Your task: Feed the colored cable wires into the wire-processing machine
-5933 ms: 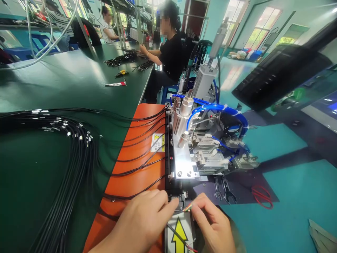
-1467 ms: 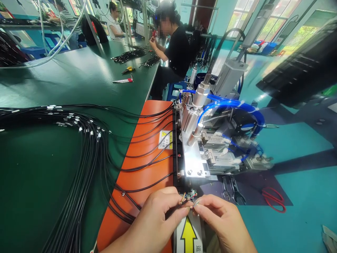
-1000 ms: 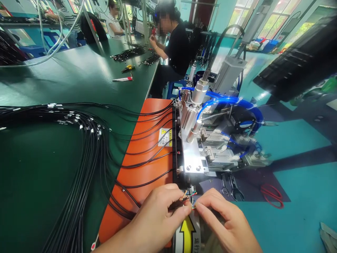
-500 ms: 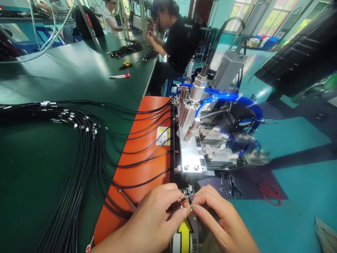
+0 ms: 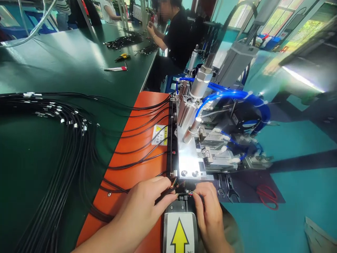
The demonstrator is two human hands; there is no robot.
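My left hand [image 5: 143, 205] pinches a black cable [image 5: 163, 196] near its stripped end, over the edge of the orange plate [image 5: 134, 172]. My right hand [image 5: 209, 214] pinches the thin coloured wires [image 5: 190, 193] fanning out of that cable end. Both hands hold them just in front of the black slotted rail [image 5: 170, 140] and the metal machine [image 5: 192, 151]. A plate with a yellow arrow [image 5: 180, 235] lies between my wrists. Several black cables [image 5: 139, 133] cross the orange plate into the rail.
A large bundle of black cables [image 5: 65, 147] loops over the green bench [image 5: 52, 80]. Blue air hoses [image 5: 226, 96] arch over the machine. Wrenches [image 5: 226, 189] and a red loop [image 5: 267, 196] lie on a dark mat. A person in black [image 5: 175, 35] works farther along; pliers [image 5: 121, 56] lie nearby.
Both hands have moved forward toward the machine, bringing the cable end down to the rail. The coloured wires, earlier fanned upward between my fingers, now lie lower and straighter. The view tipped downward.
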